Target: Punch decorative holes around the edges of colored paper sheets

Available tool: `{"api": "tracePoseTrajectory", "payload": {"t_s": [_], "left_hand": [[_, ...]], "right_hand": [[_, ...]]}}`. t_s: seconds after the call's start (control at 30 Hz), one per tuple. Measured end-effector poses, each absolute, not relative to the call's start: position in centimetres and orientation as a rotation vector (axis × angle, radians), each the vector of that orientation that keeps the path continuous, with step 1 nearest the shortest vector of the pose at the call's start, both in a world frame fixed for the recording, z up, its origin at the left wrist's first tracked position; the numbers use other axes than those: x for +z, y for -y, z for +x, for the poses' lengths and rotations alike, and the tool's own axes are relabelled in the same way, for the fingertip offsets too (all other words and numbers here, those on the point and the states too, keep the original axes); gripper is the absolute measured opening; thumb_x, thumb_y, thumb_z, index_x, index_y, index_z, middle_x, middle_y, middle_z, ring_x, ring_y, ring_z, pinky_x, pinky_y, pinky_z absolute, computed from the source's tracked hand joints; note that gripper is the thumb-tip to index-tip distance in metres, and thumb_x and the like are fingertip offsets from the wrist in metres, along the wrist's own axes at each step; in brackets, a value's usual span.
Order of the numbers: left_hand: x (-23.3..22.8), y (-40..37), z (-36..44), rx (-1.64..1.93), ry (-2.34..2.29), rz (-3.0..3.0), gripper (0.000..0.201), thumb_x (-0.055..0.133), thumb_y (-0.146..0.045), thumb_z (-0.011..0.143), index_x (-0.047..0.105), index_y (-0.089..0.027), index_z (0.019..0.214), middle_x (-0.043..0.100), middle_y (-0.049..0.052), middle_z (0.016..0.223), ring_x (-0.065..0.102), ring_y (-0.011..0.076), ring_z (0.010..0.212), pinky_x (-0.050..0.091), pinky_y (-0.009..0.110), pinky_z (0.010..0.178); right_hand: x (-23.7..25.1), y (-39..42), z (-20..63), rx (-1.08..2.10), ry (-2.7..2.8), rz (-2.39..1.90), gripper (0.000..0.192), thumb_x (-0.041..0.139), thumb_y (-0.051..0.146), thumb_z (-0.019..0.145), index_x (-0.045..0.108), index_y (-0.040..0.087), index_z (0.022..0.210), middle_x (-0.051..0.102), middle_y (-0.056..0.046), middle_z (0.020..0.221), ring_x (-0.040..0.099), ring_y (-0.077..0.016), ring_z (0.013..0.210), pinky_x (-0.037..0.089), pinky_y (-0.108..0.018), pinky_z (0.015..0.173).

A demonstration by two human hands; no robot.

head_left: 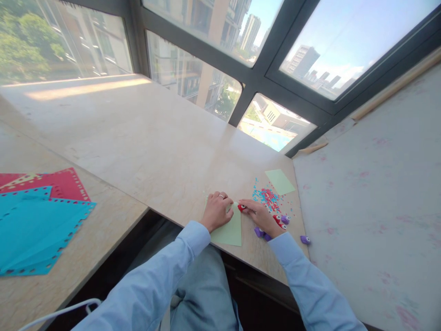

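A pale green sheet of paper (229,233) lies on the counter in front of me, close to its edge. My left hand (217,211), a ring on one finger, rests on the sheet with its fingers curled and gripping the paper near its far edge. Between the fingers of my right hand (259,216) is a small red craft punch (241,208), right at the sheet's upper right corner. Whether its jaw is around the paper is too small to tell. More red punches (279,221) and a purple punch (285,219) lie beside my right hand, partly hidden by it.
Red and blue paper bits (268,198) are scattered beyond my right hand, near a second green sheet (280,181). Another purple punch (305,240) sits by the wall (372,207). Blue paper (41,234) and red paper (70,186) with punched edges lie far left. Windows border the counter (148,133).
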State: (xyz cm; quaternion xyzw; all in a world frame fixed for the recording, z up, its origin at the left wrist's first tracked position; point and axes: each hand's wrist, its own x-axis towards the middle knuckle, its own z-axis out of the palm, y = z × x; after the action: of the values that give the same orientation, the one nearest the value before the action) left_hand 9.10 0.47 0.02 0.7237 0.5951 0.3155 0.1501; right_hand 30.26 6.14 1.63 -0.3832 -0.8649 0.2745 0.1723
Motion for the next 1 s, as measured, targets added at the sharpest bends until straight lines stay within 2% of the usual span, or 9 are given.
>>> {"api": "tracePoseTrajectory", "payload": {"t_s": [0.33,0.53,0.7,1.0], "left_hand": [[0.0,-0.5,9.1,0.899,-1.705,2.053,0.019,0.064,-0.026,0.083,0.07,-0.021,0.099,0.065,0.008,0.103,0.053,0.0246,0.101,0.037,0.041,0.086],[0.2,-0.4,8.9,0.897,-1.681,2.038,0.019,0.065,-0.025,0.082,0.07,-0.021,0.1,0.065,0.007,0.103,0.053,0.0245,0.102,0.037,0.041,0.087],[0.1,-0.4,8.8,0.893,-1.659,2.045,0.019,0.067,-0.026,0.081,0.07,-0.022,0.1,0.065,0.006,0.104,0.053,0.0243,0.102,0.036,0.041,0.088],[0.3,-0.4,8.8,0.908,-1.647,2.009,0.018,0.065,-0.024,0.082,0.07,-0.023,0.099,0.066,0.006,0.104,0.054,0.0239,0.101,0.036,0.04,0.087]], "right_hand": [[2.8,-3.5,29.0,0.672,2.426,-1.189,0.026,0.053,0.022,0.091,0.068,0.022,0.112,0.064,-0.009,0.107,0.061,-0.0217,0.103,0.051,-0.037,0.093],[1.9,-2.1,29.7,0.652,2.264,-1.327,0.031,0.06,0.029,0.089,0.063,0.02,0.118,0.07,-0.01,0.109,0.066,-0.0236,0.095,0.052,-0.041,0.09],[2.3,-3.0,29.0,0.618,2.284,-1.353,0.018,0.058,0.027,0.09,0.068,0.021,0.103,0.07,-0.009,0.108,0.065,-0.0244,0.102,0.05,-0.041,0.095],[3.1,-4.1,27.5,0.598,2.276,-1.338,0.016,0.056,0.021,0.091,0.067,0.019,0.102,0.068,-0.009,0.107,0.061,-0.0232,0.102,0.048,-0.04,0.094]]}}
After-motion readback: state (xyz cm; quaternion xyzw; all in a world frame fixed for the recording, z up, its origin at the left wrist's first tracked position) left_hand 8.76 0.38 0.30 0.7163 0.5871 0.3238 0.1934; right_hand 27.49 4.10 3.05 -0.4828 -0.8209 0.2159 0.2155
